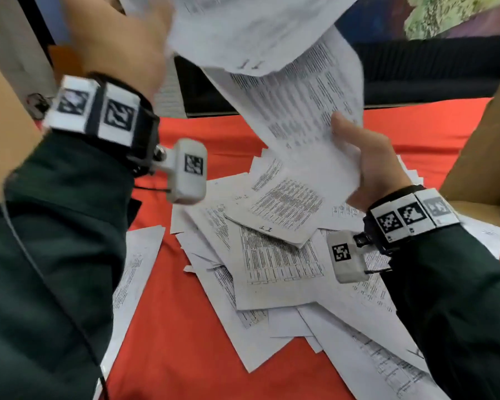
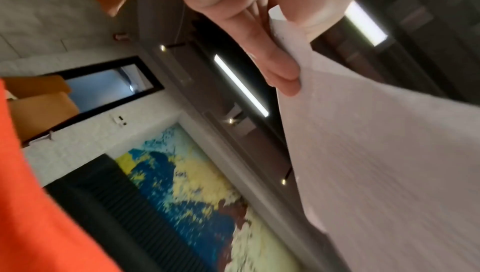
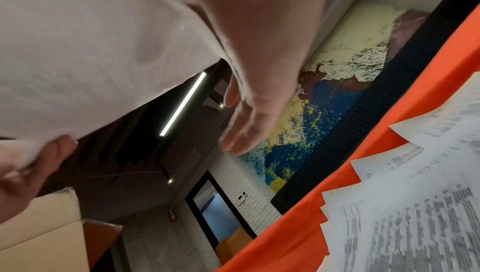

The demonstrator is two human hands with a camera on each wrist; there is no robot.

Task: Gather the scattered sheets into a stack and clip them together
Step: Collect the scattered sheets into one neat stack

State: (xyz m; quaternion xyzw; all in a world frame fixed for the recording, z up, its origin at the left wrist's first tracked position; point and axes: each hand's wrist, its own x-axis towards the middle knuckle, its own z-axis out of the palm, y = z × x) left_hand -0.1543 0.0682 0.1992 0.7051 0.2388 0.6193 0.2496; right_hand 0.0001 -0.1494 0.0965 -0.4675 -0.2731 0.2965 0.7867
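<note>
Nearest, loose printed sheets [image 1: 274,264] lie scattered and overlapping on the orange cloth [image 1: 185,342], directly below both raised hands. The right hand [image 1: 370,168], lower and closer to that pile, pinches the bottom edge of the lifted sheets [image 1: 300,111] with its thumb on top. Farther up, the left hand [image 1: 122,44] grips their top end, so these white, text-covered pages hang lengthwise between the hands.

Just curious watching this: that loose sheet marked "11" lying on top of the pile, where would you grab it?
Probably by its near corner, coming from the person's side. The sheet marked 11 lies topmost on the pile of sheets, and that corner looks slightly raised, so a thumb could slip under and pinch it.
</note>
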